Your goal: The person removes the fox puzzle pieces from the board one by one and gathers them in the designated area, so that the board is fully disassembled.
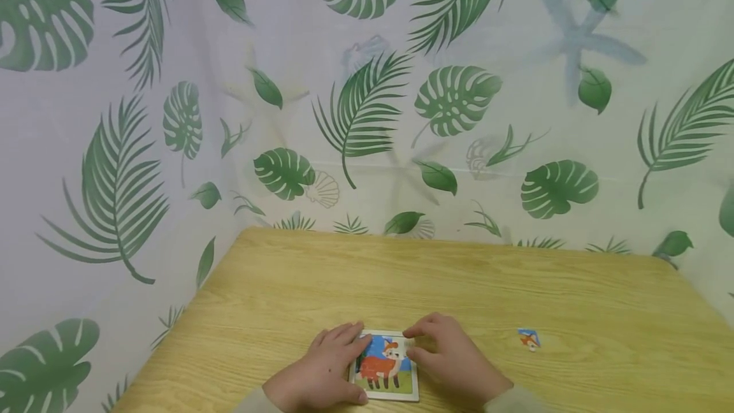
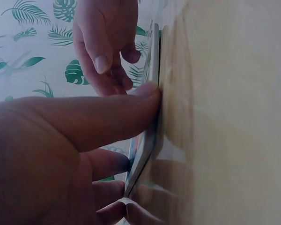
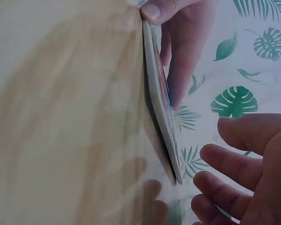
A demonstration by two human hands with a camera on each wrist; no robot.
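Note:
A small square jigsaw puzzle [image 1: 380, 368] with a pale border lies on the table in the head view. It pictures an orange-red fox-like animal on grass under blue sky, and its upper right corner looks pale. My left hand [image 1: 328, 362] holds the puzzle from the left, thumb at the near edge and fingers by the far left corner. The left wrist view has that thumb [image 2: 107, 115] pressed along the puzzle's edge. Beside the upper right corner is my right hand [image 1: 450, 357], fingers loosely bent. In the right wrist view its fingers [image 3: 229, 164] are apart from the board, holding nothing.
A loose puzzle piece [image 1: 529, 339] with an orange animal head on blue lies to the right of the right hand. The wood-grain table [image 1: 321, 273] meets a white leaf-print curtain [image 1: 367, 202] along its back and left sides.

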